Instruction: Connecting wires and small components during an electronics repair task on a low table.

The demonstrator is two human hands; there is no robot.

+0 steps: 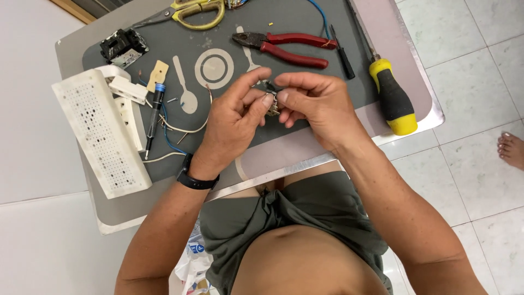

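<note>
Both hands meet over the middle of a grey mat on a small table. My left hand and my right hand pinch one small metal part between their fingertips. The part is mostly hidden by the fingers. A black band sits on my left wrist.
Red-handled pliers, a small black screwdriver and a yellow-and-black screwdriver lie at the back right. Yellow scissors lie at the back. A white perforated casing, a tester pen, loose wires and a black part lie left. Another person's foot is on the tiled floor.
</note>
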